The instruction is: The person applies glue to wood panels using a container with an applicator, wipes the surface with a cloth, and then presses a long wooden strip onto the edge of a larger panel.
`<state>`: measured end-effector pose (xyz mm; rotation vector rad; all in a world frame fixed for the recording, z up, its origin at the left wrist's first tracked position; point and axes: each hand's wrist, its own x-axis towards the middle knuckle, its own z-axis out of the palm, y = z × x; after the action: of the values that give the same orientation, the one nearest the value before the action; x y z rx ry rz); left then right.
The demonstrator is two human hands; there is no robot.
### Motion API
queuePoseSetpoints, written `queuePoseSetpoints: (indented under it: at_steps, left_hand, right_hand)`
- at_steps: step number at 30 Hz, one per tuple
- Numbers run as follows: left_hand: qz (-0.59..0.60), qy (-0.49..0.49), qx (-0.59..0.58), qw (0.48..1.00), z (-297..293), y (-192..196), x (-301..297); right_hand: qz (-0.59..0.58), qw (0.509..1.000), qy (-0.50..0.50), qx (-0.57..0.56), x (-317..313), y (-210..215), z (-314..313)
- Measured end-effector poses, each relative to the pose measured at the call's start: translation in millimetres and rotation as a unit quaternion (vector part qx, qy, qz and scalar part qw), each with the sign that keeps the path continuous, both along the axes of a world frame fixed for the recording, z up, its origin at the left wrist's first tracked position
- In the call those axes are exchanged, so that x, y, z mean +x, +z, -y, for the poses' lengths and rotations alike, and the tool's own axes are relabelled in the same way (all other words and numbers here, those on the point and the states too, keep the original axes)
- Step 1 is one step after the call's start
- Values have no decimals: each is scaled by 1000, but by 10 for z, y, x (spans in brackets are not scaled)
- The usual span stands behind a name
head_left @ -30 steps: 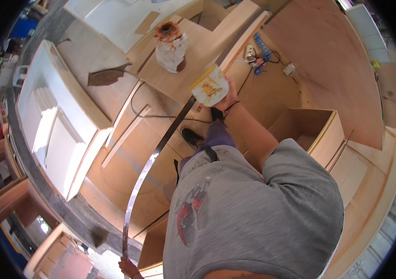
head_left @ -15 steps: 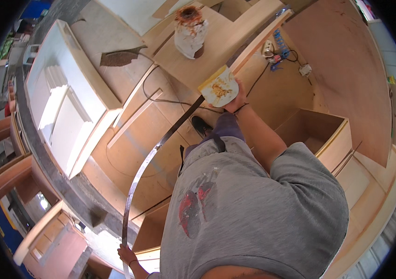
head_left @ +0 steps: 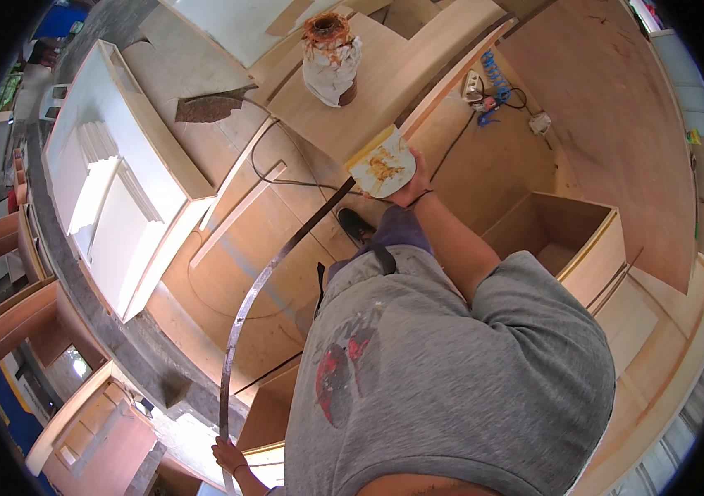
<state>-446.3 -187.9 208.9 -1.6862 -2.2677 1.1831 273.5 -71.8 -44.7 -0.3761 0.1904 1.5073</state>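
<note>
My right hand (head_left: 412,178) is shut on a white flat scraper (head_left: 381,164) smeared with yellow-brown glue, held out in front over a plywood board (head_left: 418,74). A long thin dark strip (head_left: 252,298) arcs from beside the scraper down to my left hand (head_left: 230,457), which grips its lower end at the bottom edge of the view. A glue can (head_left: 331,58) wrapped in white material, with a crusted brown rim, stands on the board beyond the scraper. My grey shirt hides much of the lower middle.
A white cabinet carcass (head_left: 112,190) lies at the left. An open wooden box (head_left: 571,240) stands at the right. A blue coiled hose with tools (head_left: 492,83) lies on the plywood floor, and a black cable (head_left: 277,165) runs across it. A brown torn sheet (head_left: 211,107) lies nearby.
The view has tilted a little, so the glue can sits higher in the picture. Both hands keep their hold; my left hand shows slightly more at the bottom edge.
</note>
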Motion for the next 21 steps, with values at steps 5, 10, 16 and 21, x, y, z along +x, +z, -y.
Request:
queuePoseSetpoints:
  at_steps: [5, 10, 16, 21]
  left_hand:
    - [0, -7, 0, 1000, -123, 43, 32]
    - [-5, -33, 3, 999, -178, 16, -18]
    - [-35, -44, 3, 998, -131, 0, 16]
    - [-19, -40, 7, 999, -118, -126, -23]
  right_hand:
    - [8, 1000, -10, 2, -13, 54, 2]
    - [-1, 1000, 29, -5, 83, 44, 26]
    - [-19, 999, 41, 17, 155, 50, 25]
    - [14, 999, 28, -12, 238, -32, -47]
